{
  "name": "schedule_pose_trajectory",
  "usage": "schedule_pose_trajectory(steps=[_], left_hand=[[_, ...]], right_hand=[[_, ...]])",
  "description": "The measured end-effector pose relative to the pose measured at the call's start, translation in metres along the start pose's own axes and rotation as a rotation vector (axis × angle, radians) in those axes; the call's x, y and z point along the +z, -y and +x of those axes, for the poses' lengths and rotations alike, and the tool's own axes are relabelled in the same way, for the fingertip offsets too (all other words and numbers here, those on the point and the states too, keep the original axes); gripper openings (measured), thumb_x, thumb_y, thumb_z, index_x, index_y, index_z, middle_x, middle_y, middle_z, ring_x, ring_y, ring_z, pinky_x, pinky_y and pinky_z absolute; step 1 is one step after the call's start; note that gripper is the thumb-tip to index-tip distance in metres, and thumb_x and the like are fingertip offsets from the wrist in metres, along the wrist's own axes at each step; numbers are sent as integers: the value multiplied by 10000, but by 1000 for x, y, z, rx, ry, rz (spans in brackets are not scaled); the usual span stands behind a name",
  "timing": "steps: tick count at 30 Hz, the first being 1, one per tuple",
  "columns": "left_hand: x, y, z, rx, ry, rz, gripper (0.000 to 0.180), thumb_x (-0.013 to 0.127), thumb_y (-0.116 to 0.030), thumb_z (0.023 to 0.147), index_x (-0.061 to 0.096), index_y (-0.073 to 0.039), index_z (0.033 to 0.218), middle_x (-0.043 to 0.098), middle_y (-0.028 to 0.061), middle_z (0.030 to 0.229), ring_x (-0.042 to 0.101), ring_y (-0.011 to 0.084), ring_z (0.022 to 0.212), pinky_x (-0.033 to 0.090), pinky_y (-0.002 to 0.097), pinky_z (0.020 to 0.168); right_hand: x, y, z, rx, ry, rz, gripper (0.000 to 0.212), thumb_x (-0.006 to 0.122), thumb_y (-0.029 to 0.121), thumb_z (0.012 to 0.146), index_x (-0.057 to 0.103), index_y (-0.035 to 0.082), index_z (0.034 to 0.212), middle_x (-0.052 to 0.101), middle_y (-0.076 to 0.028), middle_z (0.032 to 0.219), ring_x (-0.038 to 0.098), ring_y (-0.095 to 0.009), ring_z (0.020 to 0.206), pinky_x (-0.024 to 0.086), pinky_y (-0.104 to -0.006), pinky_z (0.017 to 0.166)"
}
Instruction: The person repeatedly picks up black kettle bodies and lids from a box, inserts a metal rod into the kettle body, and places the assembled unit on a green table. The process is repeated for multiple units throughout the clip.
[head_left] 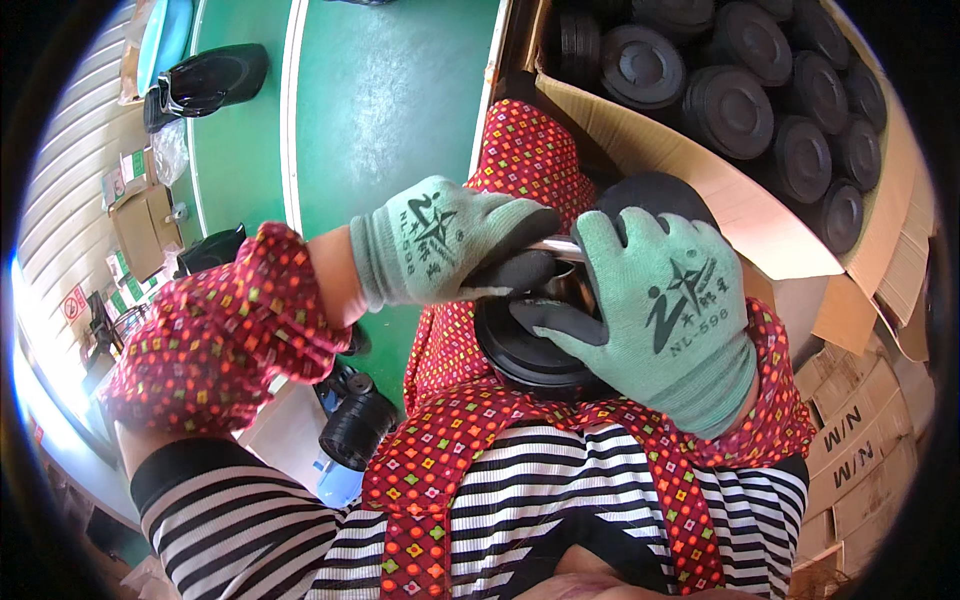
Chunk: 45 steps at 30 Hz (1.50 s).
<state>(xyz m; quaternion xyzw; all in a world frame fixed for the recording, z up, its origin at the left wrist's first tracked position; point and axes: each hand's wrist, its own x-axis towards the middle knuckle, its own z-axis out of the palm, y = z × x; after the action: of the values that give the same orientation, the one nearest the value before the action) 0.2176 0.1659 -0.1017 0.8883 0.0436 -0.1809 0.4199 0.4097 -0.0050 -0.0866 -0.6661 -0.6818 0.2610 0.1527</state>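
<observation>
In front of my waist, a black round ridged part (535, 350) with a wide rim rests against my red patterned apron (440, 345). A shiny metal piece (558, 247) shows at its upper side, between my hands. My left hand (465, 240), in a green glove with dark fingertips, is closed with thumb and fingers pinching the left end of that metal piece. My right hand (655, 300), gloved alike, curls over the right side of the black part, its thumb across the near side. The right fingertips are partly hidden.
An open cardboard box (700, 215) full of stacked black round parts stands at the far right. Flattened cartons (860, 450) lie below it. On my left are a green floor (390, 110), a stack of black rings (358, 430) and a black glossy object (215, 80).
</observation>
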Motion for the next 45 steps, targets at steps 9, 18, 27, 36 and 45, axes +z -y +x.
schedule_pose_trajectory(steps=[9, 18, 27, 36, 45], left_hand=[[2, -19, -19, -52, -307, 146, 433, 763, -156, 896, 655, -29, 1295, 728, 203, 1029, 727, 410, 867, 606, 431, 775], [129, 87, -143, -654, -1103, 90, 316, 669, -82, 939, 664, -77, 1254, 734, 212, 1067, 712, 449, 961, 577, 476, 835], [182, 56, -152, -447, -1211, 167, 759, 863, -263, 831, 522, -58, 1478, 601, 230, 1366, 587, 454, 1245, 492, 506, 1058], [157, -45, -143, 103, -1012, -383, 770, 883, -202, 845, 511, -73, 1506, 283, 280, 1682, 293, 457, 1568, 304, 509, 1262], [85, 95, -231, -162, -1697, -864, 393, 677, -277, 1064, 640, 40, 1293, 725, 105, 1194, 711, 222, 1098, 577, 384, 1003]], right_hand=[[1, -4, -6, -150, -261, -13, 691, 795, 545, 826, 661, 86, 1324, 654, -153, 1149, 631, -342, 1100, 473, -503, 980], [29, 4, -61, -307, -158, 392, 802, 890, 401, 787, 609, 53, 1453, 560, -199, 1496, 499, -415, 1416, 359, -547, 1219], [56, -2, -48, -204, -317, 561, 500, 805, 162, 850, 644, 3, 1296, 654, -155, 1270, 634, -329, 1212, 485, -425, 1096], [37, 52, 43, 18, -191, 1545, 534, 471, 451, 1135, 585, 44, 1463, 672, -109, 1351, 646, -245, 1216, 549, -418, 1046], [151, 35, 106, 31, -297, 982, 416, 533, 187, 1108, 540, -33, 1461, 594, -150, 1367, 608, -252, 1237, 474, -354, 1092]])
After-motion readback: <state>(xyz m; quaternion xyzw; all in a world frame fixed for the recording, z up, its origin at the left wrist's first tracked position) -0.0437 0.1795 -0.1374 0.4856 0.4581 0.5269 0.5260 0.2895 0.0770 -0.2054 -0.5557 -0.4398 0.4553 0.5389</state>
